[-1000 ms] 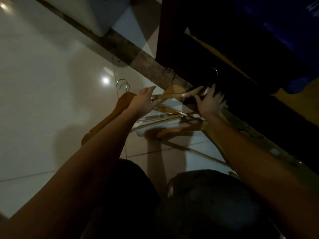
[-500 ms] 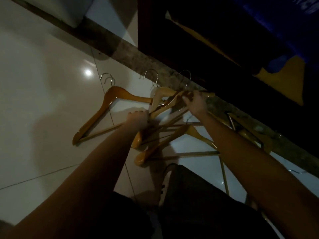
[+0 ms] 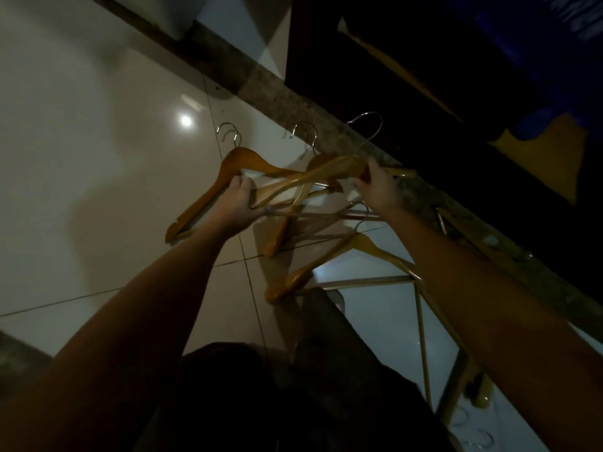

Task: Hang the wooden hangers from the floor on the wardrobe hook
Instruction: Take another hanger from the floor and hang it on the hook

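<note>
Several wooden hangers with metal hooks lie in a loose pile on the glossy tiled floor (image 3: pixel 98 158). My right hand (image 3: pixel 378 187) grips the neck of a raised wooden hanger (image 3: pixel 326 171), whose hook points up toward the dark wardrobe (image 3: pixel 408 102). My left hand (image 3: pixel 236 203) is closed around the low end of that hanger together with other bars. One hanger (image 3: pixel 208 197) lies flat at the left, another (image 3: pixel 329 262) lies nearer to me. The wardrobe hook is not in view.
A stone threshold strip (image 3: pixel 270 89) runs diagonally along the wardrobe's base. More hangers (image 3: pixel 424 337) lie at the lower right beside my right forearm. My dark-clothed legs (image 3: pixel 261 402) fill the bottom centre. The room is dim.
Both hands have closed on hangers. The hanger in my right hand has lifted off the pile, its hook now higher against the wardrobe's base.
</note>
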`<state>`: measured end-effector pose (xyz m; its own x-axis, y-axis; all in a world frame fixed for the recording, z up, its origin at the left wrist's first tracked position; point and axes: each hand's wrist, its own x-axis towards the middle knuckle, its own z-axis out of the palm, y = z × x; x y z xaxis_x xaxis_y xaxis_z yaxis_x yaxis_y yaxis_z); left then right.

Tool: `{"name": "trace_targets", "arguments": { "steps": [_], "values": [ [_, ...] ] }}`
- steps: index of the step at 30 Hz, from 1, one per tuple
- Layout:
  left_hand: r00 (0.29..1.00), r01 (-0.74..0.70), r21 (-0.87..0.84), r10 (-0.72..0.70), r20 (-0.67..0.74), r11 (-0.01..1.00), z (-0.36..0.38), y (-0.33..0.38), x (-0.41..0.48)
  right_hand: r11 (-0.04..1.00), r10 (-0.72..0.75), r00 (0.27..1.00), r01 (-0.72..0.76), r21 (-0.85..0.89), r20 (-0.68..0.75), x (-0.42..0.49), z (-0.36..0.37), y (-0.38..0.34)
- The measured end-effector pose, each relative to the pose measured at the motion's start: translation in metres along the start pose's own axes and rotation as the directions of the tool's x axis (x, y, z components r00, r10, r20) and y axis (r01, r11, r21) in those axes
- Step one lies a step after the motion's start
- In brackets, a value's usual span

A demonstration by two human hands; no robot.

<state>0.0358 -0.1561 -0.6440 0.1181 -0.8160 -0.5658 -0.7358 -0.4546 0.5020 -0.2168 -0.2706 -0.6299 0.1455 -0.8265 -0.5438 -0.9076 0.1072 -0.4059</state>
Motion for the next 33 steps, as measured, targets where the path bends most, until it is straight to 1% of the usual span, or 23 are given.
{"name": "trace_targets", "arguments": {
  "steps": [2,5,7,10,12,14,16,19,22,25,29,33],
  "values": [
    [0.999,0.023,0.023,-0.023,0.028,0.999,-0.037,0.015,-0.022,0.999,-0.032,0.999,0.033,-0.034,0.008,-0.031,-0.028,-0.028],
    [0.995,0.018,0.07,-0.025,0.099,0.997,-0.092,0.051,-0.071,0.993,-0.037,0.998,0.043,-0.106,0.06,-0.1,-0.083,-0.059],
    [0.993,-0.011,0.111,-0.002,0.118,0.994,-0.129,0.081,-0.114,0.997,-0.019,0.996,0.026,-0.071,0.092,-0.151,-0.119,-0.073],
    [0.98,-0.072,0.179,0.036,0.195,0.981,-0.186,0.132,-0.179,0.996,0.064,0.994,-0.069,0.049,0.089,-0.218,-0.176,-0.09],
    [0.973,-0.122,0.201,0.077,0.218,0.972,-0.224,0.17,-0.22,0.989,0.089,0.995,-0.094,0.115,0.043,-0.264,-0.224,-0.106],
    [0.972,-0.158,0.178,0.121,0.202,0.971,-0.264,0.215,-0.259,0.981,0.091,0.995,-0.085,0.176,-0.028,-0.308,-0.278,-0.122],
    [0.973,-0.196,0.167,0.171,0.155,0.966,-0.304,0.261,-0.292,0.972,0.078,0.99,-0.05,0.228,-0.117,-0.345,-0.334,-0.139],
    [0.947,-0.315,0.16,0.299,0.117,0.935,-0.36,0.335,-0.334,0.97,0.02,0.968,0.042,0.239,-0.249,-0.401,-0.425,-0.161],
    [0.919,-0.394,0.19,0.389,0.063,0.899,-0.408,0.414,-0.367,0.967,-0.023,0.93,0.115,0.229,-0.366,-0.454,-0.513,-0.177],
    [0.884,-0.46,0.224,0.467,0.025,0.859,-0.451,0.497,-0.404,0.964,-0.038,0.862,0.165,0.21,-0.506,-0.505,-0.596,-0.186],
    [0.789,-0.56,0.338,0.612,-0.06,0.756,-0.494,0.593,-0.455,0.956,-0.054,0.752,0.23,0.184,-0.657,-0.561,-0.689,-0.188],
    [0.685,-0.614,0.436,0.719,-0.12,0.658,-0.528,0.674,-0.485,0.96,-0.034,0.653,0.232,0.157,-0.756,-0.588,-0.763,-0.18]
  ]
}}
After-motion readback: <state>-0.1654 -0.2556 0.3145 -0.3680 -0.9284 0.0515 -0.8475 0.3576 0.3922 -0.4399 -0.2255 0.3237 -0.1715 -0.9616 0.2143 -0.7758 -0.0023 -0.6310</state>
